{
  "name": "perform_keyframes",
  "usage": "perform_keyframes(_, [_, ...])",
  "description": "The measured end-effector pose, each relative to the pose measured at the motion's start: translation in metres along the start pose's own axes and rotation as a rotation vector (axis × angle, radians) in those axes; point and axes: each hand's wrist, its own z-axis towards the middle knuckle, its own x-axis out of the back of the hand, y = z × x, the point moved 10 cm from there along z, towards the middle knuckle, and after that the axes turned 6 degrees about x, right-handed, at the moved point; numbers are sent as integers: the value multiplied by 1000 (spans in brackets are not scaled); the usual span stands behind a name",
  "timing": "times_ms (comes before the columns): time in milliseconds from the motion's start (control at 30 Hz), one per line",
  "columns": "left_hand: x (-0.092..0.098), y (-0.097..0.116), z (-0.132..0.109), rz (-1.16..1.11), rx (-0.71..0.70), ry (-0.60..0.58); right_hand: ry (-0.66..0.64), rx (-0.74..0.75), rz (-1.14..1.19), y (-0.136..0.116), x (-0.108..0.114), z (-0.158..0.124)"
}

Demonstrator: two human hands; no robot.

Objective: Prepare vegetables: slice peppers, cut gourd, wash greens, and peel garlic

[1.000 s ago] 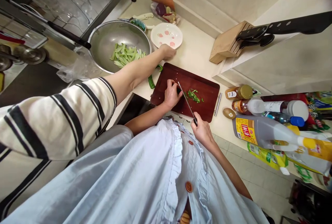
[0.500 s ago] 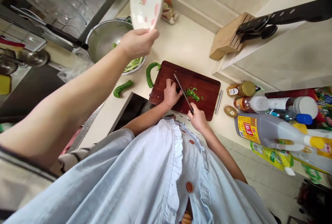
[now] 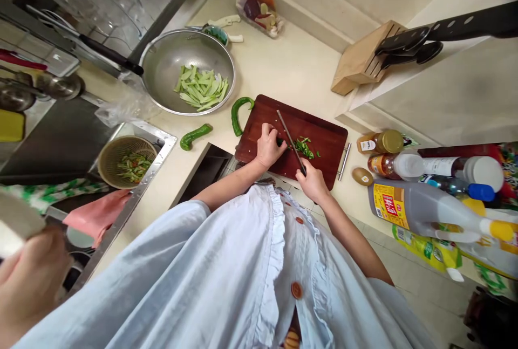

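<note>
On the dark red cutting board (image 3: 259, 117), my left hand (image 3: 270, 148) has its fingers curled down over a piece of green pepper (image 3: 280, 142), mostly hidden beneath them. My right hand (image 3: 313, 182) grips the handle of a knife (image 3: 290, 136). Its blade stands nearly edge-on just right of my left fingers. Chopped green pepper (image 3: 304, 147) lies in a small heap on the far side of the blade. One whole green pepper (image 3: 236, 117) touches or nearly touches the board's left end, and another green pepper (image 3: 196, 136) rests on the counter further left.
A wok (image 3: 162, 82) holds pale green slices. Beyond it are a small bowl (image 3: 216, 33) and a bag of vegetables (image 3: 263, 17). A knife block (image 3: 358, 60) and several bottles, including a large jug (image 3: 424, 203), stand right. Another person's hand (image 3: 36, 268) and a strainer basket (image 3: 106, 163) are left.
The other person's arm, carrying a patterned dish, has swung from over the wok to the lower left, uncovering the wok and basket. My hands and the knife keep nearly the same place.
</note>
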Motion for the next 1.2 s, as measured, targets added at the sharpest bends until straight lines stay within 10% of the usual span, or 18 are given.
perform_keyframes(200, [4,-3,0,8,48,14,-58,-10,-13,3,1,-32])
perform_keyframes(933, [29,-8,3,-185,-100,42,7,101,130,-20,-6,23])
perform_keyframes(1200, [21,-22,0,-94,63,100,80,47,6,-17,18,-19])
